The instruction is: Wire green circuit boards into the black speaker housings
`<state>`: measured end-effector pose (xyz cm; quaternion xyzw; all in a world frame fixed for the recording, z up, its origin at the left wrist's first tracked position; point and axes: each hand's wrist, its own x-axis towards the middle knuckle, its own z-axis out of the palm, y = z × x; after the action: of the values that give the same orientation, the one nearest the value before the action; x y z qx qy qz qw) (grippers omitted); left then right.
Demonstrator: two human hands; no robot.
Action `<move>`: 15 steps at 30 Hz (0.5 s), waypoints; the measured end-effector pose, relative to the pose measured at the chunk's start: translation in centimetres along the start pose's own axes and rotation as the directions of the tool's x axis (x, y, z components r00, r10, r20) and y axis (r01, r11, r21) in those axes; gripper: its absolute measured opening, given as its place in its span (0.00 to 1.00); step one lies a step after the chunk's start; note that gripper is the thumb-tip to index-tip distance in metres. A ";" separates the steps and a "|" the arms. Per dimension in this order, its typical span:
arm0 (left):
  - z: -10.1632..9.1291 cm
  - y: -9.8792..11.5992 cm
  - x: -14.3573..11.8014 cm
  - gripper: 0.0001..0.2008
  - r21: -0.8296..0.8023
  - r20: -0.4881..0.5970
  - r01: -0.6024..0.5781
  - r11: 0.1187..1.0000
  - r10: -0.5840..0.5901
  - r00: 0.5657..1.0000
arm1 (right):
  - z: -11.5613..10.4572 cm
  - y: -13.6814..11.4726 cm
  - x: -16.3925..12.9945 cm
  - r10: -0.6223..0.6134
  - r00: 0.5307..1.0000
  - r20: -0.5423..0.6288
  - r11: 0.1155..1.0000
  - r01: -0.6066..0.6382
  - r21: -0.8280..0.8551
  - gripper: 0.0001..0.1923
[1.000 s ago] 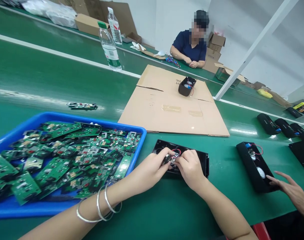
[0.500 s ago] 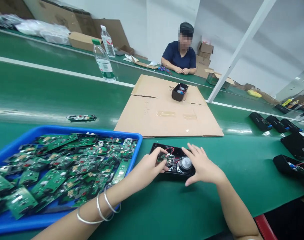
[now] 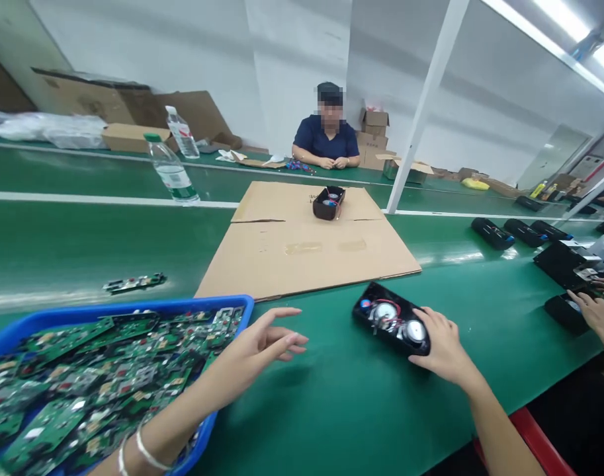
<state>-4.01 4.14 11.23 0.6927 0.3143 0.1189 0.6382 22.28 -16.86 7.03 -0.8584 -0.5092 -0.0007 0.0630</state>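
My right hand grips the right end of a black speaker housing, thumb on the near side and fingers over the far side. The housing lies at a slant at the front of the green bench, open side up. Inside it show two round speaker drivers, red wires and a small blue and red part. My left hand hovers with fingers apart and nothing in it, between the housing and a blue tray. Green circuit boards lie heaped in the tray.
Behind lies a flat cardboard sheet bearing another speaker housing. A loose board and water bottles are at left. Another person sits opposite. At right, a co-worker's hands are at a black housing, near several more.
My left hand has let go of a circuit board at the housing and drawn back left. My right hand has closed on the housing, which has shifted right. The view has turned.
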 end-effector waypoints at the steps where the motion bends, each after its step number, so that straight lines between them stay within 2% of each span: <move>1: -0.1 -0.2 0.0 0.29 0.017 0.011 0.007 1.000 -0.007 1.000 | 0.0 2.0 -0.3 0.096 0.995 -0.029 0.995 -0.097 -0.034 0.37; 3: 0.0 -0.7 0.4 0.27 0.059 0.042 0.029 0.998 -0.032 0.999 | 0.0 5.9 -0.8 0.294 0.952 -0.083 0.949 -0.301 -0.093 0.36; 5: 0.4 -1.1 1.0 0.25 0.110 0.069 0.064 0.992 -0.072 0.995 | -0.1 9.3 -1.0 0.465 0.876 -0.129 0.869 -0.480 -0.125 0.35; 7: 0.8 -1.3 2.2 0.23 0.165 0.082 0.096 0.982 -0.110 0.990 | -0.3 11.7 -1.0 0.576 0.800 -0.168 0.792 -0.597 -0.128 0.34; 9: 1.0 -1.2 4.2 0.21 0.214 0.075 0.108 0.971 -0.126 0.989 | -0.6 13.2 -0.9 0.630 0.752 -0.193 0.743 -0.656 -0.129 0.33; 12: 0.8 -0.2 8.9 0.19 0.301 0.007 0.068 0.951 -0.074 0.997 | -0.4 13.7 -0.7 0.638 0.737 -0.223 0.718 -0.674 -0.172 0.29; 15: 0.4 1.6 15.0 0.17 0.408 -0.132 0.015 0.913 0.042 0.990 | 0.4 13.6 -0.7 0.604 0.747 -0.278 0.718 -0.661 -0.217 0.25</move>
<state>8.30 12.64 9.12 0.8027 0.3709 0.1028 0.4555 33.85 -23.88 5.15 -0.9757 -0.1691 -0.1373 -0.0250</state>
